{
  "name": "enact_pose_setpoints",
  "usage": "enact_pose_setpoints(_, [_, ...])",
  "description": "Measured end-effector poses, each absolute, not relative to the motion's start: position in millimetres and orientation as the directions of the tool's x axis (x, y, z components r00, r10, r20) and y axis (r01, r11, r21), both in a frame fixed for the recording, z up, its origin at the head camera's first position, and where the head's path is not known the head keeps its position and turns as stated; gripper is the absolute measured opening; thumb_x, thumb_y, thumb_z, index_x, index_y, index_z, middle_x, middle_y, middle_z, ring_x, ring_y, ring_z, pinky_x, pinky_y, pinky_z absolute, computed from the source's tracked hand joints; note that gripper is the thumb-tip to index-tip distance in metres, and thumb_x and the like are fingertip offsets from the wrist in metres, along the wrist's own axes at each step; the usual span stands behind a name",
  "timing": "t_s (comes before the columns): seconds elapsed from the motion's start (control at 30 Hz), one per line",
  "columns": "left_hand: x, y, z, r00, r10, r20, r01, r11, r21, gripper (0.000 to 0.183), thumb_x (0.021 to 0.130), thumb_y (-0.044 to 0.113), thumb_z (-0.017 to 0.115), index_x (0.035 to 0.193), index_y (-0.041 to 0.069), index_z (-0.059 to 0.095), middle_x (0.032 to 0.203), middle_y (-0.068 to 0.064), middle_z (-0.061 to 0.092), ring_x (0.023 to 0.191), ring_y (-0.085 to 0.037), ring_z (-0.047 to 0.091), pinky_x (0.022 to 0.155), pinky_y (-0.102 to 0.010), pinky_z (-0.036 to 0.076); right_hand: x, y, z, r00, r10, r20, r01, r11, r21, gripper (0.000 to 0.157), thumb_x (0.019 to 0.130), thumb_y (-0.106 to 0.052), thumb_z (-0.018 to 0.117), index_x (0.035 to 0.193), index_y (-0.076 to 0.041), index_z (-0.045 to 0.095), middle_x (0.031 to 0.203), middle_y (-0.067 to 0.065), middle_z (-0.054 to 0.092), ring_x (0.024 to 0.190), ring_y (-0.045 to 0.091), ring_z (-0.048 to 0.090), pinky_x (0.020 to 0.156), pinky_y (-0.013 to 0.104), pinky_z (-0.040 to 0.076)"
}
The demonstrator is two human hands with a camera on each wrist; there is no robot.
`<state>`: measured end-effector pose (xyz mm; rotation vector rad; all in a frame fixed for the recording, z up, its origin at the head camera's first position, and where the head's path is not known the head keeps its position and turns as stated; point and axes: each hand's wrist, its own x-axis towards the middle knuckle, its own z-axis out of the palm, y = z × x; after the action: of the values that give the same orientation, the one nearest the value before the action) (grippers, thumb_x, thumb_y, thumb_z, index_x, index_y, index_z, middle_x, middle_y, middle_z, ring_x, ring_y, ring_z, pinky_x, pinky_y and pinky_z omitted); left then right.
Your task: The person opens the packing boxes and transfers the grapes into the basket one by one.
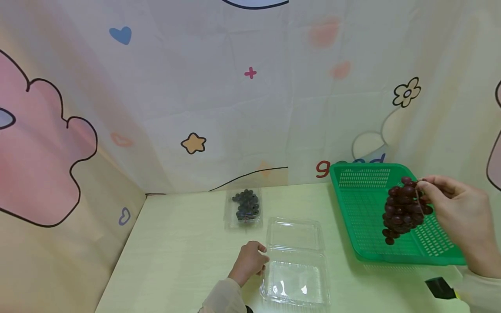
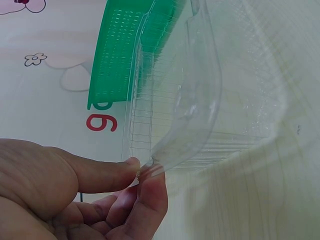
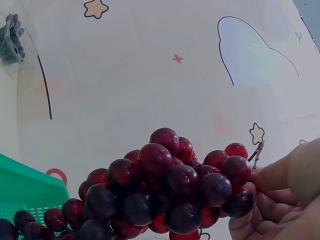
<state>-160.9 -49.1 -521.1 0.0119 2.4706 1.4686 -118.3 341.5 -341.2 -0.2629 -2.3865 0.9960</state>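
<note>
My right hand [image 1: 463,213] pinches a bunch of dark red grapes [image 1: 403,211] by its stem end. The bunch hangs over the green basket [image 1: 348,217]; in the right wrist view the grapes [image 3: 155,190] spread out from the fingertips. With thumb and fingers, my left hand [image 1: 250,261] pinches the left edge of a clear plastic clamshell box [image 1: 295,278], which lies with its lid folded back on the table. The left wrist view shows that hand [image 2: 100,195] gripping the box's rim [image 2: 145,170] near a corner.
Another clear box [image 1: 231,221] with dark grapes [image 1: 247,205] inside stands at the back, left of the open clamshell. A printed curtain [image 1: 219,100] hangs behind the pale table [image 1: 176,256]. Close to the right wrist is a small black object [image 1: 440,288].
</note>
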Motion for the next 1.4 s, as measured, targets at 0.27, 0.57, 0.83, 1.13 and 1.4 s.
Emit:
enact_pose_setpoints(0.27, [-161, -49, -522, -0.963, 0.144, -0.228, -0.132, 0.488, 0.863, 0.015, 0.09, -0.006, 0.069, 0.104, -0.007, 0.065, 0.065, -0.01, 0.062, 0.05, -0.012, 0.057, 0.047, -0.027, 0.054, -119, 352, -344, -0.824, 0.425, 0.375, -0.002, 0.659, -0.752, 0.028, 0.106, -0.023, 0.061, 0.114, 0.003, 0.067, 0.08, -0.041, 0.05, 0.072, -0.017, 0.051, 0.061, 0.004, 0.04])
enact_pose_setpoints(0.57, [-162, -49, -524, -0.96, 0.145, -0.238, -0.139, 0.491, 0.86, 0.016, 0.091, -0.006, 0.07, 0.105, -0.007, 0.064, 0.069, -0.013, 0.064, 0.051, -0.014, 0.058, 0.047, -0.027, 0.054, -121, 370, -354, -0.788, 0.439, 0.431, -0.09, 0.611, -0.787, 0.02, 0.106, -0.008, 0.058, 0.094, -0.024, 0.065, 0.077, -0.035, 0.052, 0.067, -0.014, 0.051, 0.048, 0.011, 0.035])
enact_pose_setpoints(0.83, [-162, -48, -524, -0.961, 0.145, -0.236, -0.138, 0.489, 0.861, 0.015, 0.09, -0.006, 0.07, 0.104, -0.007, 0.064, 0.072, -0.015, 0.065, 0.05, -0.013, 0.058, 0.046, -0.027, 0.053, -125, 386, -361, -0.759, 0.437, 0.483, -0.281, 0.448, -0.848, 0.046, 0.101, 0.007, 0.057, 0.084, -0.035, 0.068, 0.077, -0.028, 0.062, 0.061, -0.012, 0.057, 0.057, 0.003, 0.044])
enact_pose_setpoints(1.13, [-164, -49, -526, -0.96, 0.134, -0.245, -0.147, 0.503, 0.852, 0.015, 0.09, -0.006, 0.07, 0.105, -0.006, 0.065, 0.072, -0.014, 0.064, 0.05, -0.013, 0.057, 0.046, -0.026, 0.053, -129, 402, -373, -0.758, 0.467, 0.456, -0.298, 0.374, -0.878, 0.021, 0.101, -0.015, 0.066, 0.081, -0.021, 0.069, 0.073, -0.026, 0.064, 0.058, -0.009, 0.056, 0.057, 0.003, 0.045])
enact_pose_setpoints(1.4, [-164, -49, -527, -0.959, 0.133, -0.249, -0.152, 0.502, 0.852, 0.015, 0.091, -0.006, 0.07, 0.105, -0.006, 0.065, 0.069, -0.011, 0.063, 0.05, -0.013, 0.056, 0.047, -0.026, 0.053, -129, 411, -377, -0.776, 0.463, 0.428, -0.276, 0.362, -0.891, 0.046, 0.103, 0.002, 0.057, 0.079, -0.035, 0.067, 0.07, -0.027, 0.062, 0.057, -0.01, 0.054, 0.056, 0.003, 0.044])
